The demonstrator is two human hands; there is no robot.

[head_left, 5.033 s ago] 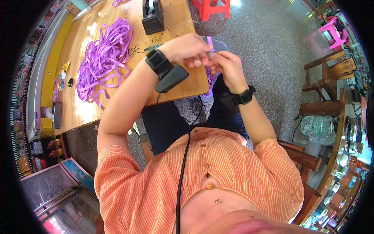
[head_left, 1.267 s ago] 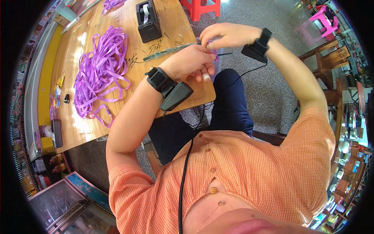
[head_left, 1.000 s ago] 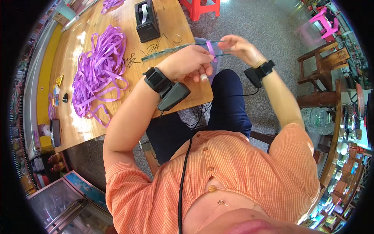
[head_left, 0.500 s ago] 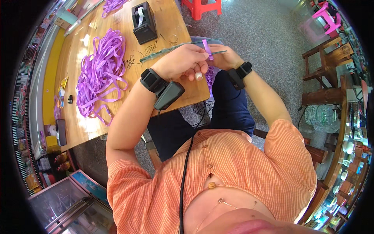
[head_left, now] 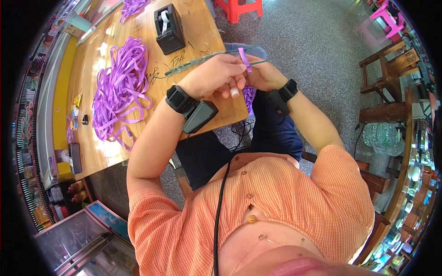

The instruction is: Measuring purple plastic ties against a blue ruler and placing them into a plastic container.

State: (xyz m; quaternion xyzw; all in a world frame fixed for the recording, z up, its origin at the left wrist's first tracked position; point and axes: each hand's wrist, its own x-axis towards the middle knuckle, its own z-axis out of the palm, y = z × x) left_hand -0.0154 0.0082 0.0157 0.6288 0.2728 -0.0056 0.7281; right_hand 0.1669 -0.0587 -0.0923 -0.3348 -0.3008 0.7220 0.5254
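Observation:
Beyond the table's near right corner, my two hands meet around a short purple ribbon strip (head_left: 244, 57) that crosses thin dark green sticks (head_left: 258, 62). My left hand (head_left: 217, 76) is closed, its thumb and forefinger pinching a stick beside the ribbon; its lower fingers curl, one with a white covering at the tip. Facing it, my right hand (head_left: 266, 75) has its fingers bent in at the ribbon, partly hidden behind the strip and the left hand. Left of my hands, more green sticks in clear wrap (head_left: 184, 67) stretch over the table.
On the wooden table (head_left: 161, 106) lie a big heap of purple ribbon (head_left: 120, 87) and a black tape dispenser (head_left: 169, 28). Dark wire-like bits (head_left: 177, 59) are scattered near it. More purple strips (head_left: 249, 99) hang below my hands. A red stool (head_left: 239, 10) stands on the floor beyond.
Both hands stay almost in place around the ribbon strip and sticks. The ribbon's upper end has shifted slightly, and the whole view has moved a little.

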